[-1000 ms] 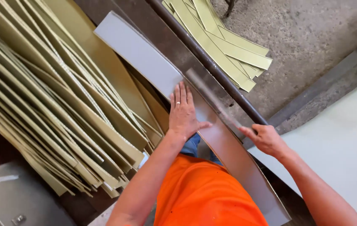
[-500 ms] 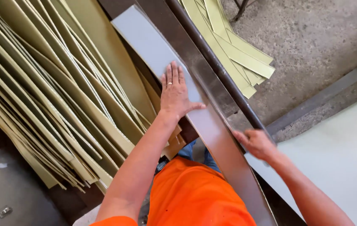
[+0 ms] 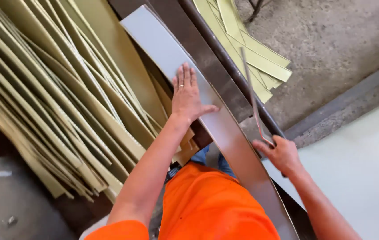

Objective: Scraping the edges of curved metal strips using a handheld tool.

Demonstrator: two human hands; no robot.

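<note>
while pressing flat, fingers spread, on the long grey sheet strip (image 3: pixel 207 111) along the machine bed (image 3: pixel 207 58): left hand (image 3: pixel 188 95) open, gripping nothing. right hand (image 3: pixel 282 154) pinching a thin cut sliver (image 3: pixel 252 95) beside the dark rail (image 3: pixel 231 73). risk: cut fingers from the sliver's edge, or a skewed strip. no labels or signs visible; yellow-green strips (image 3: pixel 42 102) piled left, more on the floor (image 3: pixel 340 49).
</note>
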